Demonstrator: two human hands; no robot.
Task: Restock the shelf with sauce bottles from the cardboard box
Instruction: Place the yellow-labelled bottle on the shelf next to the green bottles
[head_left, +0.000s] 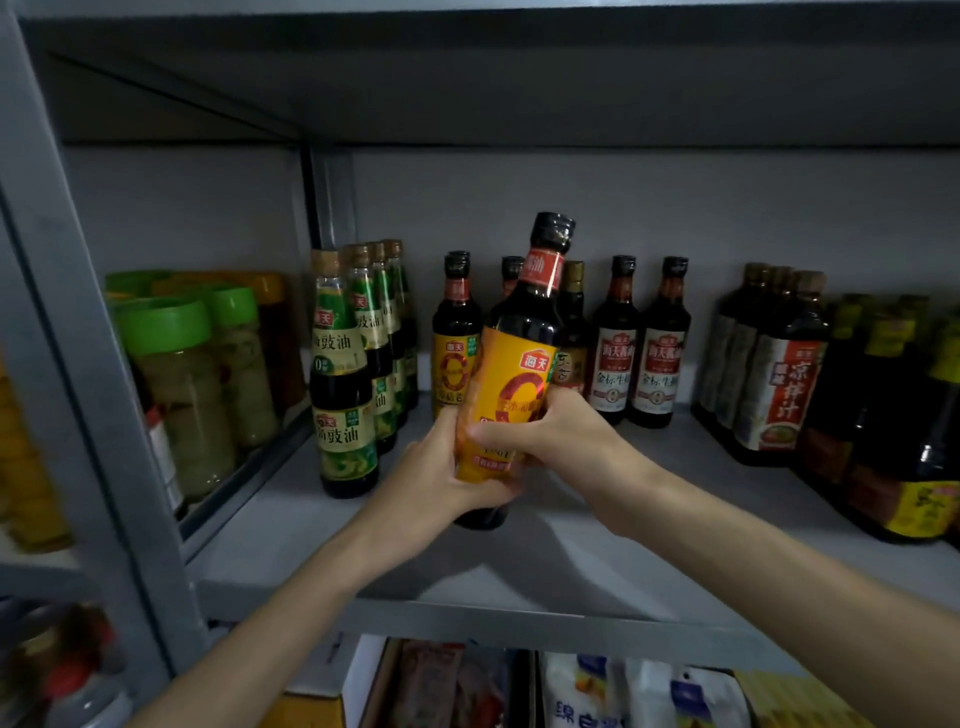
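Note:
A dark sauce bottle with an orange-yellow label (519, 364) is held in both hands over the grey shelf (545, 566). It leans slightly right, and its base is at or just above the shelf surface. My left hand (441, 473) grips the lower body from the left. My right hand (550, 436) wraps the label from the right. Just behind stands a matching orange-label bottle (454, 343). The cardboard box is out of view.
Green-label soy bottles (345, 374) stand in a row at the left, red-label bottles (639, 343) behind right, large dark bottles (779, 364) far right. Green-lidded jars (192, 384) fill the neighbouring bay past the metal upright (78, 332). Packets lie on the lower shelf (597, 691).

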